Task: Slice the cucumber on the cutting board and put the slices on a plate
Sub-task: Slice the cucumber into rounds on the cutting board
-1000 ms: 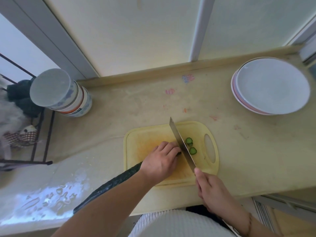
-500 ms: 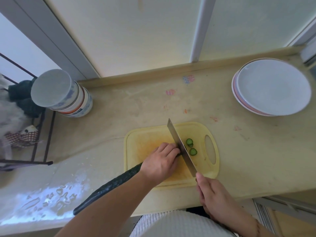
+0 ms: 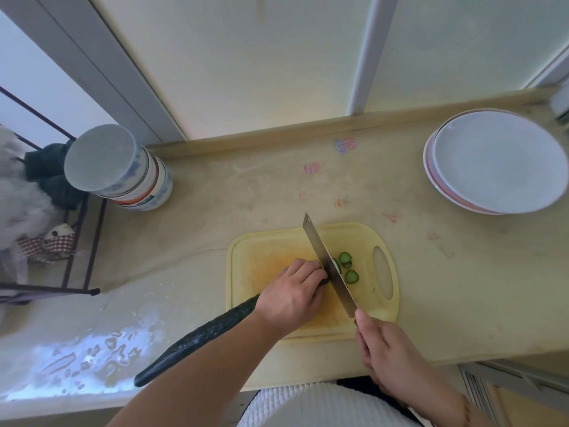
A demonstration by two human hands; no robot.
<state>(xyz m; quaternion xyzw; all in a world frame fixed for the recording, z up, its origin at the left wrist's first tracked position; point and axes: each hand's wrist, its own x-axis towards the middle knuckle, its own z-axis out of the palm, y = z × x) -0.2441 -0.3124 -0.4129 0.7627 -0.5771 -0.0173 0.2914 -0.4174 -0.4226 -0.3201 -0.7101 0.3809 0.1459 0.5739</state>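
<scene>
A long dark green cucumber [image 3: 203, 335] lies slantwise from the counter's front left up onto the yellow cutting board [image 3: 271, 241]. My left hand [image 3: 291, 295] grips its cut end on the board, fingers curled just left of the blade. My right hand [image 3: 386, 349] holds the handle of a cleaver [image 3: 328, 265], whose blade stands on the cucumber's end. A few round slices [image 3: 349, 268] lie on the board right of the blade. White plates [image 3: 498, 161] are stacked at the counter's far right.
A stack of upturned bowls [image 3: 123, 171] stands at the back left of the beige counter [image 3: 246, 195]. A dark metal rack [image 3: 77, 248] with cloths is past the left edge. A wet patch [image 3: 92, 362] shines at the front left. A window is behind.
The cleaver has shifted slightly left along the cucumber and come down on its end. My left hand keeps its hold; a fresh slice shows by the blade.
</scene>
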